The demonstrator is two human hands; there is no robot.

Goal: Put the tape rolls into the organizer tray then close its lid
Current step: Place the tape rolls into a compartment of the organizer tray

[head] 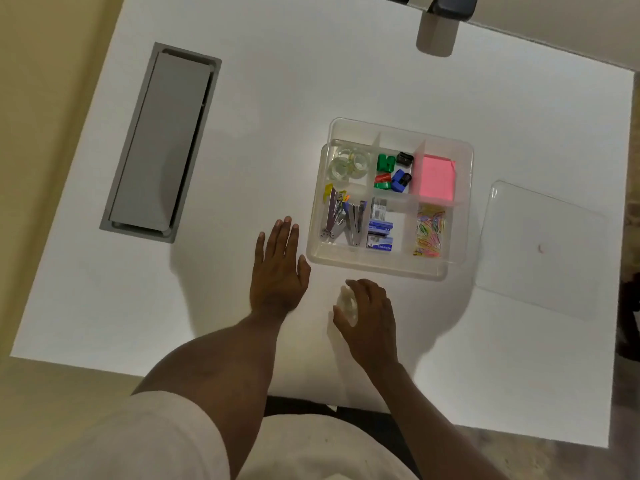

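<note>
On the white table [346, 81]: clear organizer tray [460, 209], lid off; the lid [554, 271] lies flat just right of it
Far-left compartment: clear tape rolls [348, 164] already inside
Right hand [372, 315]: near the tray's front edge; fingers curled round one clear tape roll [347, 303]
Left hand [278, 268]: flat, fingers spread wide, palm down beside the tray; holding nothing

The left hand [278, 271] lies flat, palm down, fingers [285, 233] straight and spread, while the right hand [372, 315] curls its fingers around a clear tape roll [347, 304].
</note>
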